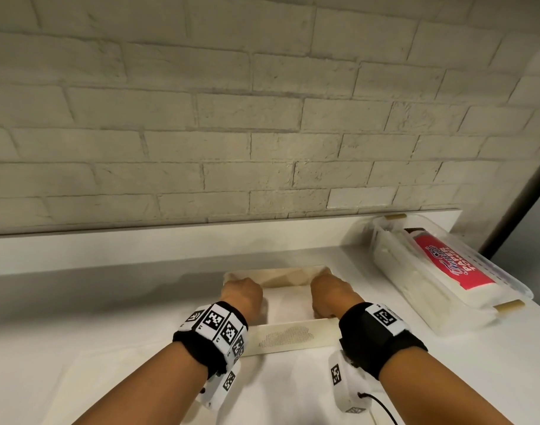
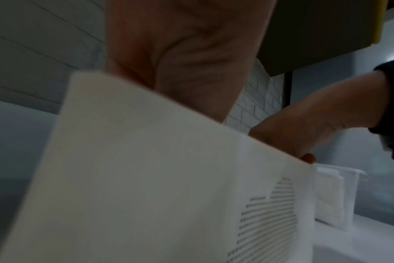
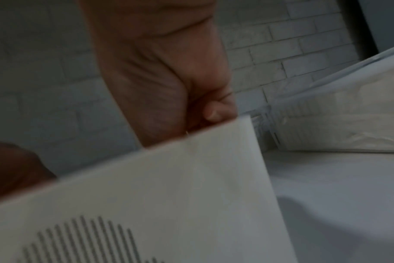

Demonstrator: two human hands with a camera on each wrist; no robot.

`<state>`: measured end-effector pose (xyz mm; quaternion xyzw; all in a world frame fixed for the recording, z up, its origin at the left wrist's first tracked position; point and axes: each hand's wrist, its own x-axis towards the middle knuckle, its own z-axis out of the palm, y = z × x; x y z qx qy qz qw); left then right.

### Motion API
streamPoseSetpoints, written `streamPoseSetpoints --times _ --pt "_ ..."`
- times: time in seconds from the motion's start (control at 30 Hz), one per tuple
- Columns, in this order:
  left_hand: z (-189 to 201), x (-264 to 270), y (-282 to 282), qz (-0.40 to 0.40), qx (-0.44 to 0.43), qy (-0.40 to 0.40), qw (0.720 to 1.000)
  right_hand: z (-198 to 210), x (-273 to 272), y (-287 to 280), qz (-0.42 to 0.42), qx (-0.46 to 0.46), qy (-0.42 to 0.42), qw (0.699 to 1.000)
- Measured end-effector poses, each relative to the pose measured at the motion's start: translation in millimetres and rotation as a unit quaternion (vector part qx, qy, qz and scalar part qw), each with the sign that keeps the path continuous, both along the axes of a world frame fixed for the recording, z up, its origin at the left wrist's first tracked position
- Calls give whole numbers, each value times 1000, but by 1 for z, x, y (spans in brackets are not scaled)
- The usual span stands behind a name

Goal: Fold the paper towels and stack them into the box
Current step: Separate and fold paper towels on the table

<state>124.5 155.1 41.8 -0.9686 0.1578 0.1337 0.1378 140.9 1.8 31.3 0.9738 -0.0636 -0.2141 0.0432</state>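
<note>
Nearest to the person, a flat paper towel [image 1: 158, 378] lay spread on the white counter [image 1: 78, 302], just in front of the box [image 1: 293, 334], apparently unfolded as yet. Both hands reached down into the box itself: the left hand [image 1: 242, 294] at its left side and the right hand [image 1: 333, 294] at its right, knuckles up, with a white folded towel [image 1: 288, 302] lying between them on the bottom. Their fingers were hidden below the rim in every view, so I could not tell whether they pinched the towel or merely pressed it flat. Judged from this, the step was seating the folded towel, and it would go best with the edges squared against the walls and the sheet pressed level before the hands lift, so the fold does not spring open. The box walls left the hands little room. To the right of the box, and slightly beyond it, stood a clear plastic container [image 1: 508, 283] holding a red-labelled package [image 1: 455, 265]; behind the box ran a pale brick wall [image 1: 231, 118].
</note>
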Motion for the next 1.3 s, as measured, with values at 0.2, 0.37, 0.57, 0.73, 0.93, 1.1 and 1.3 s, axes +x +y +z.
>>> streamPoseSetpoints --times 0.2,0.37,0.57,0.73,0.93,1.1,1.3 --pt "24 -12 -1 15 -91 -53 994 41 -24 -23 32 65 -87 994" --pt "39 -43 -23 -5 -216 -106 971 76 -72 -51 -54 197 -142 969" --pt "22 -80 -59 -13 -341 -38 939 72 -133 -93 -112 234 -156 953" --pt "-22 -107 -88 -12 -361 61 931 22 -176 -125 -199 264 -115 937" --pt "-67 -115 -118 11 -337 135 932 -35 -207 -135 -249 245 -70 934" --pt "-82 -113 -132 59 -365 145 918 -54 -219 -132 -251 227 -51 939" --pt "-93 -112 -144 66 -399 132 905 -58 -217 -134 -216 209 -40 953"
